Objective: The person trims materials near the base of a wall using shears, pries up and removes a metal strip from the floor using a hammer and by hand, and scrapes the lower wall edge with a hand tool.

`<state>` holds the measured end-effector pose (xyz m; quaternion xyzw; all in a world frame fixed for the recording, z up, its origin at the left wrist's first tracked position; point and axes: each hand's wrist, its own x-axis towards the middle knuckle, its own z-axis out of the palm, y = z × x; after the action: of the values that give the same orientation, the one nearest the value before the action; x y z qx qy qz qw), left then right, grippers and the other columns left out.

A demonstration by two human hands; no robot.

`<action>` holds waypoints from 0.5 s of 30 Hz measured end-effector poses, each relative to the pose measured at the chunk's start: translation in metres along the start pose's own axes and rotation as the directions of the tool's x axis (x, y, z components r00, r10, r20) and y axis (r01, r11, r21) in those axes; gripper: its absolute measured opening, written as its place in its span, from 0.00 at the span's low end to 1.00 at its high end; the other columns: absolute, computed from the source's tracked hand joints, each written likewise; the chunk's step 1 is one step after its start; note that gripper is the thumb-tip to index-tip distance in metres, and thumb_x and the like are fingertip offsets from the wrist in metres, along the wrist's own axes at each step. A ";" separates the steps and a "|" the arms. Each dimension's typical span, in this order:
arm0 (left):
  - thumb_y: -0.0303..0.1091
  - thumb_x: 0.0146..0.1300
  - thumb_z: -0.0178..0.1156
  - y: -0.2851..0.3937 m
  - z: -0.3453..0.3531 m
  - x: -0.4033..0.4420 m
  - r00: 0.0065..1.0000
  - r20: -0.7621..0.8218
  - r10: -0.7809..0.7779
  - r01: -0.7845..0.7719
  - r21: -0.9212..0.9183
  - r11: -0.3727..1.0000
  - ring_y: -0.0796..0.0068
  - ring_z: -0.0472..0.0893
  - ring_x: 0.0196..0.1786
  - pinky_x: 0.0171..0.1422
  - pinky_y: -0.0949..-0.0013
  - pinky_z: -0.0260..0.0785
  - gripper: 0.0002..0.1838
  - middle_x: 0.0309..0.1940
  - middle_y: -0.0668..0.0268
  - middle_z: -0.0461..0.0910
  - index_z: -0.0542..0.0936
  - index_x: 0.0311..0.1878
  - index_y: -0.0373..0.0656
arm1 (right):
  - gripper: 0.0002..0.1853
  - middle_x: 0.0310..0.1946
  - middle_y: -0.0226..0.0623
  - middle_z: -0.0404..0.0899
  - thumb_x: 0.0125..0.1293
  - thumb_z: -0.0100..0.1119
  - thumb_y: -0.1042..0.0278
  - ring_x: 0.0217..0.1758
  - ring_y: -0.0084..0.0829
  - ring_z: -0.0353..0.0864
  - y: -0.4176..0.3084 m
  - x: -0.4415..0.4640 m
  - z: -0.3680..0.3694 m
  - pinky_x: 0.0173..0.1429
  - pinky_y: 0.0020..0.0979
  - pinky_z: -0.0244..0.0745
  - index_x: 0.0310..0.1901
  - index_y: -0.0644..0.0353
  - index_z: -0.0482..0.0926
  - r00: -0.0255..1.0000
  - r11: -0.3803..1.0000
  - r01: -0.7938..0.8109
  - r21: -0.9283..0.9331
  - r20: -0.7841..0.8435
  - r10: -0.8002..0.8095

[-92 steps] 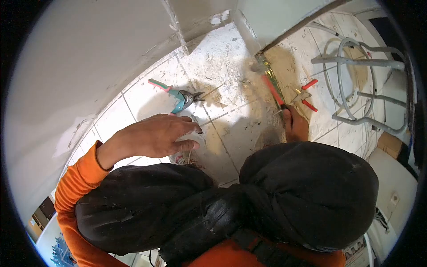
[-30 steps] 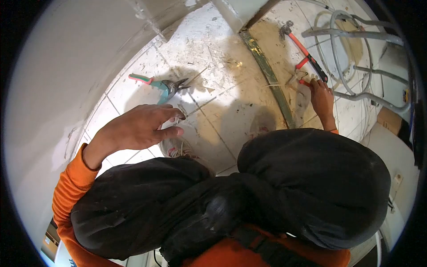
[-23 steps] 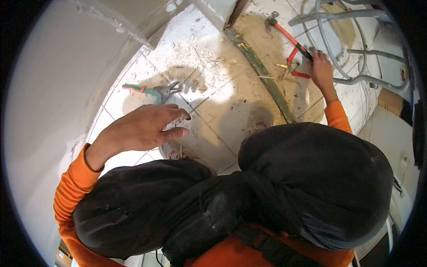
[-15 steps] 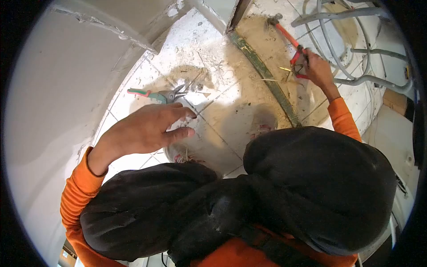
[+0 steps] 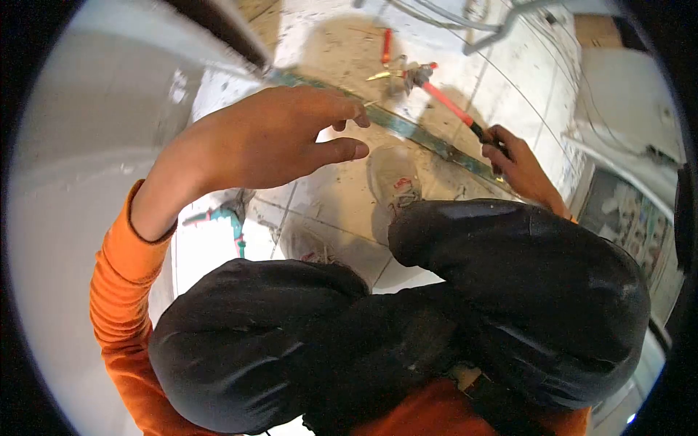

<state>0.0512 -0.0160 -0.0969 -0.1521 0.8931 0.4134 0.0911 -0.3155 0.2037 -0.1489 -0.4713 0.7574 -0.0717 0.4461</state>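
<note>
My right hand [image 5: 512, 161] is closed round the black grip of a hammer [image 5: 451, 104] with a red-orange shaft, its metal head pointing up and left. Behind the hammer head, a red-handled tool [image 5: 386, 47] and a yellow pointed piece [image 5: 379, 75] show in part on the floor; their kind is unclear. My left hand [image 5: 265, 138] is empty, thumb and fingers apart, above the near end of a long green, worn strip [image 5: 407, 128] that crosses the floor. Below that wrist lie snips [image 5: 231, 214] with green and red handles, partly covered.
Dusty white floor tiles [image 5: 327, 211] carry scattered debris. A pale wall or panel [image 5: 65, 218] rises at left, with a dark edge [image 5: 218, 29] above. Grey metal tubing [image 5: 502, 29] stands at the upper right. My shoe [image 5: 394, 178] is close to the strip.
The view has turned, so the strip now lies more crosswise. My left hand has moved forward from near the snips to the strip. The hammer, still in my right hand, has come nearer.
</note>
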 end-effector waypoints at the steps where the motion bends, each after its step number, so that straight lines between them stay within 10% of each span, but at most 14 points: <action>1: 0.50 0.79 0.63 0.003 -0.001 0.014 0.999 0.037 0.016 -0.016 0.011 1.000 0.53 0.85 0.50 0.55 0.54 0.79 0.24 0.51 0.51 0.86 0.80 0.66 0.42 | 0.18 0.32 0.45 0.83 0.80 0.60 0.60 0.33 0.36 0.83 0.014 -0.015 0.003 0.41 0.40 0.76 0.59 0.67 0.76 0.998 0.998 -0.058 0.017 -0.008 0.058; 5: 0.52 0.79 0.62 0.003 0.005 0.064 0.980 0.138 0.144 -0.158 0.100 0.982 0.55 0.85 0.50 0.55 0.54 0.78 0.24 0.51 0.51 0.85 0.80 0.66 0.42 | 0.16 0.37 0.59 0.86 0.78 0.63 0.65 0.42 0.62 0.87 0.043 -0.063 0.014 0.47 0.50 0.78 0.59 0.64 0.73 0.971 0.986 -0.109 -0.124 -0.225 0.079; 15: 0.53 0.80 0.61 0.047 0.012 0.143 0.933 0.325 0.156 -0.202 0.113 0.973 0.57 0.85 0.51 0.59 0.56 0.77 0.25 0.52 0.52 0.86 0.81 0.66 0.43 | 0.19 0.43 0.54 0.88 0.80 0.61 0.60 0.45 0.57 0.90 0.097 -0.093 0.078 0.47 0.51 0.83 0.64 0.59 0.72 0.894 0.916 -0.285 -0.281 -0.424 0.148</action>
<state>-0.0987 -0.0061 -0.1131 0.0046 0.9049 0.3733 0.2046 -0.3058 0.3531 -0.1900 -0.4276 0.8808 0.0161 0.2028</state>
